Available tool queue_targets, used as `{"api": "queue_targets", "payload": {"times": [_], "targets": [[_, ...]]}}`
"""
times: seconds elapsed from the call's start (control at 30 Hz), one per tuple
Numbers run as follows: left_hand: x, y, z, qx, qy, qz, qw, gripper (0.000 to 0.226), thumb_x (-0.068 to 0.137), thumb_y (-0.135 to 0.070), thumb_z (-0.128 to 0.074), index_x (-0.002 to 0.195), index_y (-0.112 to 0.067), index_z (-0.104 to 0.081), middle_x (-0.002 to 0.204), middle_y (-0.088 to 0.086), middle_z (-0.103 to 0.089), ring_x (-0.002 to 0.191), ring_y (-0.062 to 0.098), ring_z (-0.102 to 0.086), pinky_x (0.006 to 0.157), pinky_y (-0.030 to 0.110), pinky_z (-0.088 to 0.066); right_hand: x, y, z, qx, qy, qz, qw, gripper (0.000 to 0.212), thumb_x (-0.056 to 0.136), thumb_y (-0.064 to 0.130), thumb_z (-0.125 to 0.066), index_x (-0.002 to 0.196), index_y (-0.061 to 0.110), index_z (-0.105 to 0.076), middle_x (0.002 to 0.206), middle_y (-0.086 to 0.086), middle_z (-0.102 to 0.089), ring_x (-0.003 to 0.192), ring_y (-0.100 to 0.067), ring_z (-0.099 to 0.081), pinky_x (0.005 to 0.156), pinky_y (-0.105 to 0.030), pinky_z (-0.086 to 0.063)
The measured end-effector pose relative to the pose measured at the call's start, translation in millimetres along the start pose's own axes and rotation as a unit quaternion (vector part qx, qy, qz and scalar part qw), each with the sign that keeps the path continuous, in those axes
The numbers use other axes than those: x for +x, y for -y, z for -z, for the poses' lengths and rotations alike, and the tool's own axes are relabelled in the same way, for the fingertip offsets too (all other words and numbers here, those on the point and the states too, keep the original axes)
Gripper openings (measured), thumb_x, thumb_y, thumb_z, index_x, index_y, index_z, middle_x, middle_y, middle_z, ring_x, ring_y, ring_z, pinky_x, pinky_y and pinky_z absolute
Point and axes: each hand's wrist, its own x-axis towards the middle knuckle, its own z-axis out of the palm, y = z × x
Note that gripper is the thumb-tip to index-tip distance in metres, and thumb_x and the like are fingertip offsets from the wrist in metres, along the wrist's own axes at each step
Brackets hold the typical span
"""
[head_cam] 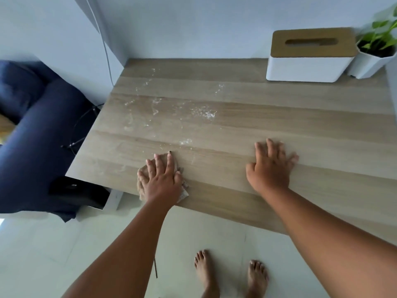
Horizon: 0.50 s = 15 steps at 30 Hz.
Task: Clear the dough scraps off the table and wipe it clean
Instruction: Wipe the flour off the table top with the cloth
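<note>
While the left hand presses flat on a cloth near the desk edge, the right hand rests spread and empty. A careless sweep could push the flour onto the floor.

You've got pale blue-grey walls across the top of the frame, w/ a thin white cable running down at upper left. Floor at the bottom is pale, glossy tile, soft daylight on it. A dark blue sofa fills the left side. At upper right a white tissue box w/ wooden lid stands just beside a white pot w/ green plant, both near the wall.
</note>
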Motion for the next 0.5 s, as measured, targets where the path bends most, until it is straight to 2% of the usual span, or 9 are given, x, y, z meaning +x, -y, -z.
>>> {"api": "queue_targets", "payload": {"times": [0.1,0.23,0.33,0.43,0.5], "targets": [[11.3,-19.7,1.8,0.023,0.001,-0.043,0.999,0.071,0.098,-0.051,-0.020,0.163,-0.037,0.005,0.173,0.007,0.010,0.158,0.033,0.016,0.124,0.063,0.009,13.0,5.7,-2.0,-0.017,-0.008,-0.008,1.000,0.070,0.089,0.043,-0.041,0.158,0.031,-0.031,0.172,-0.003,-0.014,0.158,-0.035,-0.004,0.119,-0.074,0.002],[-9.0,-49.3,-5.7,0.052,-0.011,-0.225,0.973,0.070,0.100,-0.050,-0.023,0.165,-0.031,-0.004,0.173,0.004,0.003,0.159,0.032,0.010,0.124,0.062,0.005,24.0,5.8,-1.1,-0.020,-0.020,-0.025,0.999,0.075,0.086,0.043,-0.023,0.160,0.030,-0.028,0.173,-0.001,-0.011,0.159,-0.030,-0.004,0.120,-0.071,0.000],[-33.3,-45.5,-15.2,0.066,-0.028,-0.347,0.935,0.066,0.103,-0.047,-0.031,0.165,-0.026,-0.018,0.173,0.004,-0.013,0.160,0.029,-0.003,0.125,0.062,-0.008,25.9,9.6,-2.6,-0.032,-0.028,-0.042,0.998,0.067,0.097,0.042,-0.027,0.161,0.027,-0.025,0.173,-0.002,-0.009,0.160,-0.029,-0.003,0.120,-0.072,-0.002],[-31.8,-11.7,-12.1,0.062,-0.034,-0.371,0.926,0.066,0.103,-0.045,-0.036,0.164,-0.023,-0.023,0.171,0.004,-0.018,0.160,0.025,-0.008,0.124,0.060,-0.015,26.6,12.9,-4.4,-0.048,-0.028,-0.049,0.997,0.065,0.100,0.046,-0.029,0.162,0.026,-0.025,0.173,-0.001,-0.009,0.159,-0.029,-0.004,0.120,-0.072,-0.003],[-22.5,13.5,-5.3,0.059,-0.039,-0.340,0.938,0.065,0.103,-0.044,-0.035,0.163,-0.022,-0.024,0.171,0.005,-0.017,0.160,0.026,-0.008,0.124,0.060,-0.017,26.1,13.2,-4.3,-0.054,-0.030,-0.051,0.997,0.067,0.098,0.048,-0.026,0.161,0.026,-0.026,0.173,-0.001,-0.010,0.159,-0.029,-0.005,0.120,-0.072,-0.003]]}}
